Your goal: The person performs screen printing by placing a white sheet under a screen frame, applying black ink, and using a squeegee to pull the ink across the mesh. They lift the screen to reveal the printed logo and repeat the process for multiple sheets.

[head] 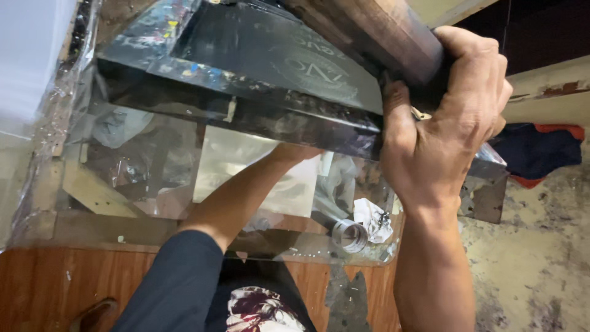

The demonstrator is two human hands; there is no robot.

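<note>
My right hand, at the upper right of the frame, was wrapped tight around the brown wooden handle that ran off the top edge, fingers curled fully over it and thumb pressed against the edge of the dark printing screen frame. That frame, black and flecked with paint, slanted from the upper left down toward the centre right, raised above the glass table top. My left arm reached from the bottom centre up under the raised frame; the left hand itself was hidden behind the frame's lower edge, so I could not tell whether its fingers were open or closed, or what they held. A pale sheet lay on the glass just beside my forearm. Near the glass's lower right corner sat a roll of clear tape, touching a crumpled white paper
</note>
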